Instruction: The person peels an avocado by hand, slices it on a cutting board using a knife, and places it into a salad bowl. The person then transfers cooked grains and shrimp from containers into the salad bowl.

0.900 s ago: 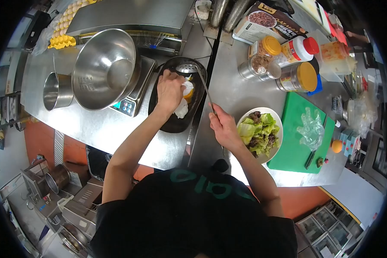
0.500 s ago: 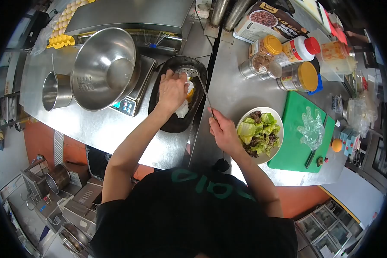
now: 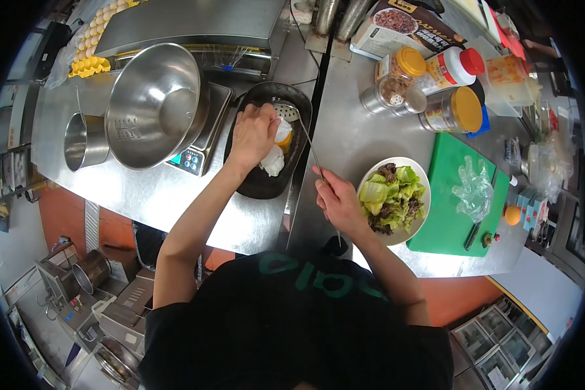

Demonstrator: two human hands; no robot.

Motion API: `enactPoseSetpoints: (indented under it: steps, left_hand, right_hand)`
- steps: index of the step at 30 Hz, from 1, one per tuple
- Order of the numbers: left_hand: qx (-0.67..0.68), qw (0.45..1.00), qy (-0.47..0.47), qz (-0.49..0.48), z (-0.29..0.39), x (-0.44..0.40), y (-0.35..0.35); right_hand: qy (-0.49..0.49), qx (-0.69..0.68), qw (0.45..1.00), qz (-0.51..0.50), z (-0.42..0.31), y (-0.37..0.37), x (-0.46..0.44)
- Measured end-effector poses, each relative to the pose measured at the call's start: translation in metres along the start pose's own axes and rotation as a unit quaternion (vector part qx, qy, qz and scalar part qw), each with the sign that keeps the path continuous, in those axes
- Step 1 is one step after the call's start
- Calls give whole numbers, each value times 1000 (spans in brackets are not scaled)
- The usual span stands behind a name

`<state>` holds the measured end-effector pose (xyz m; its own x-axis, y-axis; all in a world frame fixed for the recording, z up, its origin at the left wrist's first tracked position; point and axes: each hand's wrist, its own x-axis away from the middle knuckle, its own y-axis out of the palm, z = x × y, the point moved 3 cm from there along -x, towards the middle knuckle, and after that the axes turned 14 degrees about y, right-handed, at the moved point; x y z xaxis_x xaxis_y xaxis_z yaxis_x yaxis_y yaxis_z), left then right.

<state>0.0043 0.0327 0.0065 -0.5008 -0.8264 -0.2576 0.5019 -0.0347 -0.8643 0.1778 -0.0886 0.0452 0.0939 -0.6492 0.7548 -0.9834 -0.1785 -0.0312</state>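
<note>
A dark oval pan sits on the steel counter with white, soft pieces that look like poached egg and some yellow-orange beside them. My left hand reaches into the pan, fingers curled down and close together against the white egg; what the fingertips hold is hidden. My right hand is closed around the long thin handle of a slotted spoon. Its perforated head lies in the far end of the pan. A white bowl of green and dark red lettuce stands right of my right hand.
A steel mixing bowl rests on a digital scale, left of the pan, near a steel pot. Several jars stand at the back right. A clear plastic glove and a knife lie on a green cutting board.
My left hand has shifted slightly left, showing more of the white egg and the spoon's head. My right hand keeps its hold on the handle, almost unmoved.
</note>
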Motion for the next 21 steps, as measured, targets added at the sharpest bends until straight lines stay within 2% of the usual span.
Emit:
enactPoseSetpoints:
  steps: [6,8,11,15,18,21]
  left_hand:
    - [36,999,1,-4,5,0,-7]
    - [14,999,30,17,8,1,-10]
    - [-24,1000,14,11,-1,5,4]
    - [-11,999,35,31,4,7,1]
    - [-41,996,44,69,10,10,-14]
    - [-33,984,-35,171,10,24,-34]
  right_hand:
    - [18,-18,1000,-1,3,1,2]
    - [16,-24,1000,-1,4,0,2]
    - [10,-35,999,-7,4,0,1]
    - [11,-47,999,-7,4,0,0]
    - [7,-45,999,-9,5,-1,0]
    - [-16,-37,999,20,1,-2,3]
